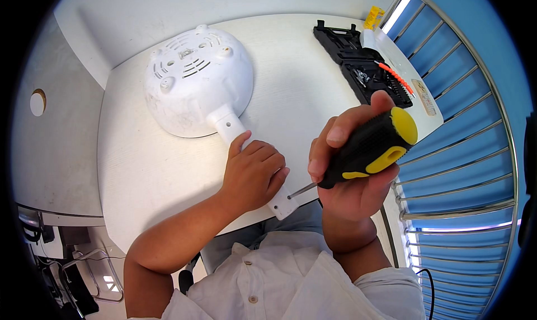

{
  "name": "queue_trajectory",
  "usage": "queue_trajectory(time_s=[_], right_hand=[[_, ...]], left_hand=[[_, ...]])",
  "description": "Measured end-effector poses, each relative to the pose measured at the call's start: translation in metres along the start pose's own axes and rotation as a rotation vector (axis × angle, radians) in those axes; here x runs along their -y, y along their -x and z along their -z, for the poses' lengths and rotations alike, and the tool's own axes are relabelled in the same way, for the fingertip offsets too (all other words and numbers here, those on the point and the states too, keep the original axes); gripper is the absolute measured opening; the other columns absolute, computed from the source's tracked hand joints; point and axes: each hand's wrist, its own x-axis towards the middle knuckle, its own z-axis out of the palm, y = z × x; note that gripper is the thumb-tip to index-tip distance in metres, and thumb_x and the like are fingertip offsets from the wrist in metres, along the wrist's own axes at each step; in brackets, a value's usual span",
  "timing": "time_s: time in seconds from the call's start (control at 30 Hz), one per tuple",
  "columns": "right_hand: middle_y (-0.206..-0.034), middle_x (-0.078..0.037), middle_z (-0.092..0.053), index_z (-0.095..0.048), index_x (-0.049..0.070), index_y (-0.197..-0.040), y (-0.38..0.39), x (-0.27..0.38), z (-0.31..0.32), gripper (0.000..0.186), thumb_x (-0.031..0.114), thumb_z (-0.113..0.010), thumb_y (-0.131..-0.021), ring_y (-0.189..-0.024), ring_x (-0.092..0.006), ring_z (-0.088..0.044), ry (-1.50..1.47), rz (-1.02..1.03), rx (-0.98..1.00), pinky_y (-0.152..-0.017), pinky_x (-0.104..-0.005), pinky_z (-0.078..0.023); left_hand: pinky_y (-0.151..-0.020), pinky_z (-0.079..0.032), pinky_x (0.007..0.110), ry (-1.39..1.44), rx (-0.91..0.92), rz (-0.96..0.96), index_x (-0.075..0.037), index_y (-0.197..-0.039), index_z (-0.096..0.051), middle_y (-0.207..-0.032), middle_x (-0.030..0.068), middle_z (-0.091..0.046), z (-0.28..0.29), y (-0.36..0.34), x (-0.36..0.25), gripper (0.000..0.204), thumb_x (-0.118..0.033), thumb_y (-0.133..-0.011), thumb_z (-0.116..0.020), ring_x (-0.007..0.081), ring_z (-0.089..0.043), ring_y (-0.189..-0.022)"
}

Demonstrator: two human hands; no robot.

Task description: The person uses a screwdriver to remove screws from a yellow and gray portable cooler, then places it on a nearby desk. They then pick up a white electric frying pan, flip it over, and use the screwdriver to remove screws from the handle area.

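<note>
Clearly, a grey panel [61, 147] with a round hole bounds my left, just beside the white table [162, 180]. On that table a white pan-shaped appliance [196, 85] lies upside down, vent slots and small feet facing up, its handle [227, 127] running toward the near edge. My left hand [251, 172] is curled closed around the handle's middle, hiding that stretch from me. My right hand [353, 200] is wrapped firmly round a black-and-yellow screwdriver [363, 152], whose shaft slants down to the handle's near end, beside a small hole; I cannot tell whether the tip touches. Hand and tool together block some of the tabletop. Beyond them an open black tool case [348, 43] holds small bits, an orange ribbed rod [394, 76] across it and a yellow container [373, 18] behind. Rightmost, a steel railing [458, 212] fronts a blue wall [467, 12].
</note>
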Motion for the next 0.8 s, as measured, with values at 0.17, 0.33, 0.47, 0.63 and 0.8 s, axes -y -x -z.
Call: queue_trajectory(time_s=[0.17,0.33,0.47,0.63,0.8], right_hand=[[-0.095,-0.016,-0.055,-0.023,0.001,-0.136,0.0,0.002,0.0014,0.084,0.055,-0.056,-0.081,-0.066,-0.0156,-0.057,-0.077,-0.032,0.012,-0.055,-0.024,-0.045],[-0.094,-0.017,-0.056,-0.023,0.001,-0.136,-0.0015,0.0049,0.0006,0.086,0.058,-0.054,-0.08,-0.063,-0.0152,-0.057,-0.083,-0.015,0.021,-0.054,-0.0238,-0.045],[-0.093,-0.017,-0.056,-0.023,0.0,-0.136,-0.0038,0.0062,0.0012,0.086,0.058,-0.054,-0.08,-0.062,-0.0148,-0.056,-0.121,-0.009,0.044,-0.054,-0.0235,-0.045],[-0.094,-0.017,-0.056,-0.023,0.0,-0.136,0.0001,0.0031,0.0007,0.085,0.057,-0.054,-0.081,-0.062,-0.0145,-0.055,-0.102,-0.032,0.017,-0.053,-0.0234,-0.045],[-0.094,-0.017,-0.056,-0.023,-0.001,-0.135,-0.0003,0.0012,0.0018,0.084,0.057,-0.052,-0.082,-0.061,-0.0146,-0.055,-0.123,-0.027,0.032,-0.053,-0.0233,-0.044]], left_hand=[[-0.098,-0.028,0.043,-0.001,0.002,-0.007,-0.012,-0.072,-0.058,-0.078,-0.0005,-0.057,0.0002,0.0,-0.0003,0.007,-0.017,-0.075,-0.062,0.0177,-0.055,-0.086],[-0.098,-0.027,0.043,0.003,0.005,-0.006,-0.012,-0.073,-0.058,-0.078,-0.0005,-0.057,-0.0002,0.0002,-0.0003,0.007,-0.017,-0.075,-0.062,0.0178,-0.055,-0.086],[-0.099,-0.027,0.042,-0.005,0.007,-0.004,-0.012,-0.073,-0.058,-0.078,-0.0006,-0.058,-0.0006,0.0006,-0.0002,0.007,-0.017,-0.075,-0.062,0.0178,-0.055,-0.086],[-0.099,-0.027,0.042,-0.003,0.015,-0.002,-0.012,-0.073,-0.058,-0.078,-0.0006,-0.058,-0.0007,0.0007,0.0004,0.007,-0.017,-0.075,-0.062,0.0177,-0.055,-0.086],[-0.099,-0.027,0.042,-0.011,0.005,-0.004,-0.012,-0.073,-0.058,-0.078,-0.0005,-0.058,-0.0018,0.0013,0.0003,0.007,-0.018,-0.076,-0.061,0.0178,-0.055,-0.086]])
